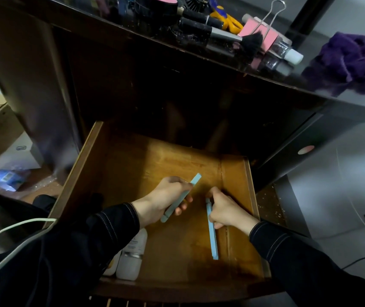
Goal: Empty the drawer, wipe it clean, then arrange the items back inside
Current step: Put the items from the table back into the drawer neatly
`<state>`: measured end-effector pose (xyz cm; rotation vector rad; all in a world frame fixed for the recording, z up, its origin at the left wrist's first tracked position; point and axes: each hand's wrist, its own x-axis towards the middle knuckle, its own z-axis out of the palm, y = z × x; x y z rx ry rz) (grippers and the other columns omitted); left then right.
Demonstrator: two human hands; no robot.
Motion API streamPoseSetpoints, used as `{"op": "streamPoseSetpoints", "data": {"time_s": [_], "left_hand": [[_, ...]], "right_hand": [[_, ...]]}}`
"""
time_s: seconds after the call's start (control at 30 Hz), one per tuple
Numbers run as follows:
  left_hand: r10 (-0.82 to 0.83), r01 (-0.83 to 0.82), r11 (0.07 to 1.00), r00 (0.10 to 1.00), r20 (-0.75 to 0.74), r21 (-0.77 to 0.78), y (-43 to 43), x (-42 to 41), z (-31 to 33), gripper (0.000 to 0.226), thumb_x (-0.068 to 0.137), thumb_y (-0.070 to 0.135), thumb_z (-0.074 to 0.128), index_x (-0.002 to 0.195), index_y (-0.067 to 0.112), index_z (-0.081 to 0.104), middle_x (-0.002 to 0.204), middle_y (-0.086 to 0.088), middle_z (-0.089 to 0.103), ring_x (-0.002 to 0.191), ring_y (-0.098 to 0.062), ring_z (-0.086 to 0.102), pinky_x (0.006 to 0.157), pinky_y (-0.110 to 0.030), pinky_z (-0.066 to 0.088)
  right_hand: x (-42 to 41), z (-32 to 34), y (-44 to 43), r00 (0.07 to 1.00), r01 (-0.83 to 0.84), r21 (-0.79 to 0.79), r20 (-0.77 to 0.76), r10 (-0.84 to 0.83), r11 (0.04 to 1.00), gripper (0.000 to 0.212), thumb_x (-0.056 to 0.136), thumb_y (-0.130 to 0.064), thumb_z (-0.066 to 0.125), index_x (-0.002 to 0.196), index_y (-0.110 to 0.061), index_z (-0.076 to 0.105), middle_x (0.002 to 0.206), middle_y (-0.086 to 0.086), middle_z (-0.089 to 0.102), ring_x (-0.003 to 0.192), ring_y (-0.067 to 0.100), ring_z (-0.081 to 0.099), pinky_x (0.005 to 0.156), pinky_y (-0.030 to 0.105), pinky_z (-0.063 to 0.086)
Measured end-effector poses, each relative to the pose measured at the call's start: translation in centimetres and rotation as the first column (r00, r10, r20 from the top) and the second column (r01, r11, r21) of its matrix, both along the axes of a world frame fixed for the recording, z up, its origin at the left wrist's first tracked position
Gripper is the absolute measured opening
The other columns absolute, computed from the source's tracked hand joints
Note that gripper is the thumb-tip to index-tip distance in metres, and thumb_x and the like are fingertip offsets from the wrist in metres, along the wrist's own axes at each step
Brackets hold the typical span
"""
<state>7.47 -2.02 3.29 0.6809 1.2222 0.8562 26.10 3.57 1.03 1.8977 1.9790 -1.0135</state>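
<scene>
Pale-blue, slim and flat: two sticks, one per hand, both inside the pulled-out wooden drawer (77,173), toward its right half.

First blue stick (193,181) in the left hand (166,200), slanted, far end pointing up and right toward the back of the drawer, near end poking out below the palm. Fingers curled round its middle, clamped rather than loose. Lifted off the drawer floor or resting on it: cannot tell.

Second blue stick (213,240) in the right hand (226,213), running almost straight along the drawer's depth, just beside the right-hand wall. Gripped only at its far end, fingers folded over it, the longer part reaching toward the drawer's front edge.

Hands near each other but apart, a strip of bare wood between them, sticks not touching. Dark sleeves with pale stitching on both forearms.

White bottles (132,255) lying in the near left corner of the drawer, partly hidden under the left sleeve.

Up above, on the dark glossy table (305,85): purple cloth (350,60) bunched at the right end, well apart from the hands. Further left, crowded together, makeup brush (228,36), yellow-handled scissors (228,19) and pink binder clip (259,34), with a clear bottle (285,52), white-capped, just beside the clip.
</scene>
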Motion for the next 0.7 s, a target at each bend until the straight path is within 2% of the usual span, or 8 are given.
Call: {"op": "streamPoseSetpoints", "data": {"time_s": [0.07,0.17,0.3,0.43,0.5,0.57,0.7], "left_hand": [[0.002,-0.002,1.0,1.0,-0.001,-0.001,0.0,-0.1,0.0,0.025,0.101,0.021,0.056,0.117,0.001,0.056,0.085,-0.013,0.058,0.057,-0.017,0.05,0.043,-0.025,0.038],[0.0,0.0,1.0,1.0,0.002,0.002,0.0,-0.1,-0.1,0.026,0.101,0.021,0.056,0.118,0.002,0.056,0.086,-0.013,0.058,0.059,-0.017,0.051,0.043,-0.025,0.038],[0.003,-0.003,1.0,1.0,0.019,0.011,0.0,-0.3,-0.2,0.027,0.101,0.021,0.056,0.119,0.002,0.056,0.086,-0.013,0.057,0.058,-0.017,0.051,0.043,-0.025,0.038],[0.0,-0.001,1.0,1.0,0.031,0.023,0.0,-0.4,-0.5,0.026,0.1,0.021,0.058,0.118,0.003,0.056,0.085,-0.012,0.057,0.057,-0.016,0.051,0.042,-0.024,0.039],[0.002,-0.003,1.0,1.0,0.026,0.026,0.1,-0.5,-0.6,0.025,0.1,0.022,0.058,0.117,0.004,0.057,0.084,-0.012,0.058,0.058,-0.015,0.052,0.043,-0.024,0.039],[-0.003,0.002,1.0,1.0,0.029,0.029,0.1,-0.5,-0.7,0.024,0.1,0.022,0.058,0.116,0.004,0.058,0.085,-0.012,0.058,0.058,-0.016,0.053,0.043,-0.024,0.039],[-0.006,0.005,1.0,1.0,0.021,0.027,0.1,-0.4,-0.7,0.023,0.1,0.022,0.058,0.115,0.004,0.059,0.085,-0.012,0.058,0.058,-0.016,0.053,0.044,-0.025,0.039]], "right_hand": [[0.0,0.0,0.1,0.999,-0.035,0.018,0.011,0.035,0.999,0.055,0.086,0.003,0.07,0.13,-0.019,0.046,0.106,0.009,0.062,0.079,0.022,0.073,0.067,0.036,0.064],[0.0,0.6,-0.1,0.95,-0.28,0.126,0.181,0.255,0.952,0.047,0.085,-0.013,0.078,0.122,-0.021,0.05,0.102,0.003,0.068,0.088,0.021,0.07,0.075,0.037,0.061],[-0.1,1.4,-0.6,0.72,-0.611,0.117,0.494,0.487,0.783,0.042,0.086,-0.023,0.078,0.117,-0.016,0.051,0.115,0.006,0.065,0.106,0.027,0.06,0.082,0.039,0.052],[-0.3,1.5,-0.9,0.427,-0.779,0.0,0.733,0.53,0.627,0.045,0.087,-0.026,0.075,0.125,-0.013,0.057,0.129,0.01,0.055,0.121,0.031,0.047,0.099,0.042,0.037],[-0.2,1.7,-1.0,0.319,-0.814,-0.061,0.784,0.533,0.578,0.041,0.087,-0.028,0.074,0.124,-0.014,0.06,0.129,0.01,0.055,0.121,0.031,0.045,0.101,0.044,0.034],[-0.1,2.0,-1.0,0.253,-0.839,-0.098,0.801,0.543,0.535,0.038,0.088,-0.031,0.074,0.121,-0.016,0.064,0.128,0.01,0.055,0.12,0.031,0.045,0.102,0.046,0.033],[0.1,2.2,-1.3,0.211,-0.853,-0.129,0.801,0.56,0.505,0.033,0.09,-0.03,0.072,0.119,-0.016,0.065,0.128,0.01,0.055,0.121,0.031,0.043,0.104,0.046,0.032]]}}
